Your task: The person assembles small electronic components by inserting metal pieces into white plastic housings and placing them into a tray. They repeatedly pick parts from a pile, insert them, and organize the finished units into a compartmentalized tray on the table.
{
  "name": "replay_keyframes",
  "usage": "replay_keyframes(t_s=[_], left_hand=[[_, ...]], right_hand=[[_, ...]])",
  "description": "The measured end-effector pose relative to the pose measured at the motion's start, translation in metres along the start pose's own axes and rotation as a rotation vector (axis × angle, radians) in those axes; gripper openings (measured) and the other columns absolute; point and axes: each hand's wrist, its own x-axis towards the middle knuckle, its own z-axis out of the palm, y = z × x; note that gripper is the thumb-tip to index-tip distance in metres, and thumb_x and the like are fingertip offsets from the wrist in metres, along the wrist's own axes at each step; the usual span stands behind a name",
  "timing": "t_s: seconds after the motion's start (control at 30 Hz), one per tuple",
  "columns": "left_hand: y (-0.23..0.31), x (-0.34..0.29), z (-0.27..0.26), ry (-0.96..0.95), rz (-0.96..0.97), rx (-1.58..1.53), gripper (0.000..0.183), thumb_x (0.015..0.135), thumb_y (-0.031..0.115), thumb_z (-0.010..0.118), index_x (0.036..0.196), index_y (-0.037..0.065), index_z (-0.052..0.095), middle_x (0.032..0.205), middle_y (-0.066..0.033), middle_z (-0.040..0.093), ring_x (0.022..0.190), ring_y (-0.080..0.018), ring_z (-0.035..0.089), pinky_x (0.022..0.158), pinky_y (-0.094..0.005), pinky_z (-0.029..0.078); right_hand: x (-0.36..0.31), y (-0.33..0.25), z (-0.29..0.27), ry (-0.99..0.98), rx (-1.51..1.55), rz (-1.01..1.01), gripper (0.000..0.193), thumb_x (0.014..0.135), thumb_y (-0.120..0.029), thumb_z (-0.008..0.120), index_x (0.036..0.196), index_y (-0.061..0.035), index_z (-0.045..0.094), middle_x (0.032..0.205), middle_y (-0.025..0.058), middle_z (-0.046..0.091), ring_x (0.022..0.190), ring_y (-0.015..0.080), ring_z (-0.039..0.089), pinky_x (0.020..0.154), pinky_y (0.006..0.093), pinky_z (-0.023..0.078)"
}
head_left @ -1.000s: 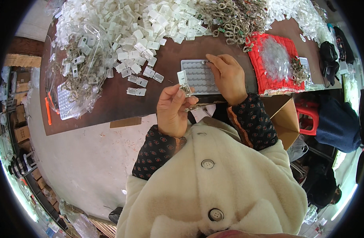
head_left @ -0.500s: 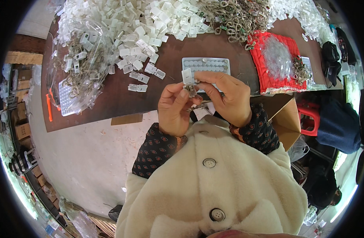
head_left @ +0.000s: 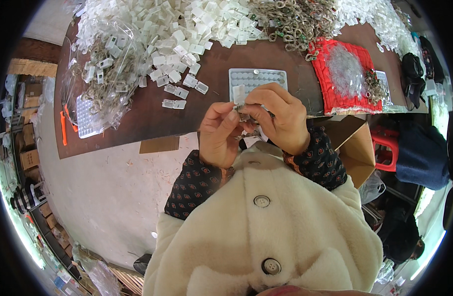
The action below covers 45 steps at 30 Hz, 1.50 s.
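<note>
Both hands meet at the table's near edge around a small white plastic case with its flap standing up. My left hand pinches the case's lower part from the left, thumb on top. From the right, my right hand closes thumb and forefinger on the same piece, where a bit of greyish wire seems to show; the fingers hide most of it. Just beyond the hands lies a pale tray with rows of round hollows, with a small silvery disc on its far rim.
A heap of white plastic cases covers the far left of the brown table. Coiled wire pieces pile beside it. A clear bag, orange-handled tool and red padded cloth lie around. Below right stands a cardboard box.
The right fingers have shifted slightly down and left, closing over the lower part of the case. The grey insides seen before are now mostly covered; the flap still stands up.
</note>
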Motion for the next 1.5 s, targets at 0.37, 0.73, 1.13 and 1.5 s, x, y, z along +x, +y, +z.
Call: replay_keyframes(t_s=[0.37, 0.73, 1.13, 1.5], left_hand=[[0.005, 0.000, -0.003, 0.029, -0.073, -0.002, 0.013, 0.097, 0.009, 0.060, 0.110, 0.007, 0.059, 0.095, -0.0101, 0.068, 0.080, -0.0203, 0.068, 0.080, -0.0413, 0.057], [0.006, 0.004, -0.003, 0.129, 0.012, -0.065, 0.009, 0.097, 0.006, 0.060, 0.106, 0.007, 0.060, 0.095, -0.0059, 0.067, 0.078, -0.0147, 0.064, 0.073, -0.0297, 0.055], [0.012, 0.002, -0.001, -0.054, -0.131, -0.059, 0.013, 0.097, 0.016, 0.062, 0.107, 0.009, 0.061, 0.098, -0.0084, 0.067, 0.081, -0.0185, 0.060, 0.078, -0.0340, 0.049], [0.016, -0.005, 0.015, 0.002, -0.244, -0.100, 0.037, 0.100, 0.035, 0.056, 0.128, 0.012, 0.052, 0.112, -0.0064, 0.061, 0.104, -0.0187, 0.058, 0.091, -0.0384, 0.047]], right_hand=[[0.010, 0.005, -0.009, -0.194, 0.123, -0.009, 0.016, 0.079, 0.008, 0.070, 0.092, -0.0007, 0.067, 0.086, 0.0111, 0.066, 0.075, 0.0257, 0.066, 0.066, 0.0326, 0.054], [0.003, -0.006, 0.003, -0.082, -0.272, -0.351, 0.037, 0.074, -0.016, 0.078, 0.105, -0.0008, 0.066, 0.099, 0.0098, 0.067, 0.083, 0.0269, 0.067, 0.076, 0.0364, 0.054], [0.009, 0.002, 0.003, -0.117, 0.861, 0.722, 0.019, 0.090, -0.003, 0.068, 0.108, 0.0026, 0.066, 0.093, 0.0065, 0.070, 0.085, 0.0111, 0.066, 0.068, 0.0251, 0.054], [0.000, 0.002, 0.002, -0.100, 0.480, -0.089, 0.029, 0.077, 0.014, 0.067, 0.103, 0.0014, 0.070, 0.114, 0.0168, 0.065, 0.103, 0.0261, 0.066, 0.086, 0.0342, 0.054]])
